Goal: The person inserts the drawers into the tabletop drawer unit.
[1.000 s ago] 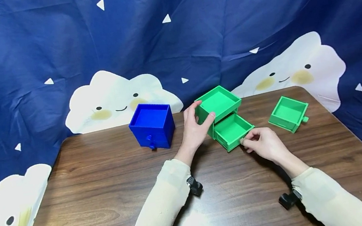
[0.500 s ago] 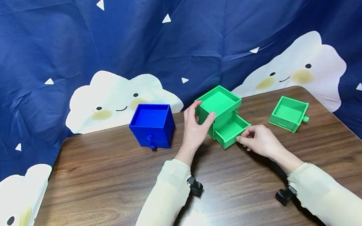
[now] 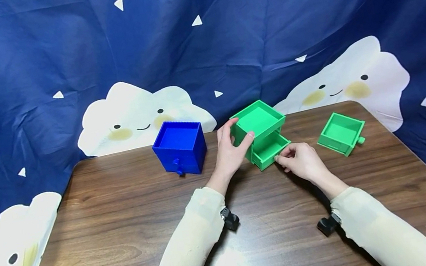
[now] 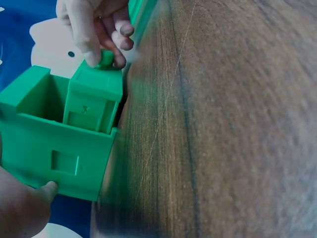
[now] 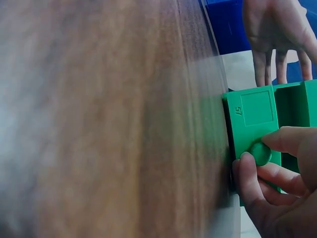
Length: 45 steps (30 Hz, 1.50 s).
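Observation:
A small green drawer cabinet (image 3: 260,121) stands on the table, with a shallow tray on top. Its lower drawer (image 3: 264,162) sits partly out, and above it the upper slot gapes, seen as a dark opening in the left wrist view. My left hand (image 3: 229,152) rests against the cabinet's left side, its fingers straight and the thumb at the front edge. At the front, my right hand (image 3: 304,162) pinches the lower drawer's round knob (image 5: 261,153) between thumb and fingers. A second green drawer (image 3: 340,131), with its own knob, lies on the table to the right.
A blue drawer cabinet (image 3: 179,150) with knobs on its front stands left of the green one. Both stand near the back of the wooden table (image 3: 129,239). Behind hangs a dark blue cloth (image 3: 200,51) with white clouds and triangles.
The lower drawer has slid further into the green cabinet, and my right hand has moved back and left with it. My left hand stays in place on the cabinet.

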Motion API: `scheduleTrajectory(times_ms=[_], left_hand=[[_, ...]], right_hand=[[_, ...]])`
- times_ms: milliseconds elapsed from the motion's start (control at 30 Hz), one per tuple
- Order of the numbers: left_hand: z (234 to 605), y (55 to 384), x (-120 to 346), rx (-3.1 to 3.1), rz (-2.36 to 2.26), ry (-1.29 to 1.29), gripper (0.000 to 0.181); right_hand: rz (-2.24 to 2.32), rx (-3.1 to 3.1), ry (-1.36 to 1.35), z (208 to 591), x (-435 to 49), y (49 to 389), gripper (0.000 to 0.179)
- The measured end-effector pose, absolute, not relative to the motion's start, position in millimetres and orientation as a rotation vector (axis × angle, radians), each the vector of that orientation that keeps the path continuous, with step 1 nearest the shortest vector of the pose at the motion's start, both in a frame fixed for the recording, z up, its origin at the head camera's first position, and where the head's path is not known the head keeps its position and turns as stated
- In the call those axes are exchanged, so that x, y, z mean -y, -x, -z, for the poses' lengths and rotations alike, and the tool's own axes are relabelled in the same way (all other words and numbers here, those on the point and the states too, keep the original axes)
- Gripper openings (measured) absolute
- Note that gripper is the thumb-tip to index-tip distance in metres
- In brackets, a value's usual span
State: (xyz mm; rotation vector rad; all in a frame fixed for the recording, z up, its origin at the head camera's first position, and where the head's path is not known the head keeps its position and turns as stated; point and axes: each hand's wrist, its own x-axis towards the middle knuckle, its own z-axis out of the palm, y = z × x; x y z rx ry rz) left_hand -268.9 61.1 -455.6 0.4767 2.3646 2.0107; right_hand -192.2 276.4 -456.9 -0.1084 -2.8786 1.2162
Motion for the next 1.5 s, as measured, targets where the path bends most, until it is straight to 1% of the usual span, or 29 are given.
scheduleTrajectory(times_ms=[467, 900, 1500], left_hand=[[455, 269, -60, -2.368, -1.997, -0.491, 0.063], [455, 269, -61, -2.374, -1.997, -0.489, 0.062], [456, 269, -60, -2.392, -1.985, -0.493, 0.062]], right_hand=[[-1.165, 2.89, 0.126, 459, -269, 207, 0.024], [-1.236, 2.908, 0.126, 458, -263, 212, 0.032], [-1.408, 2.833, 0.079, 459, -265, 204, 0.038]])
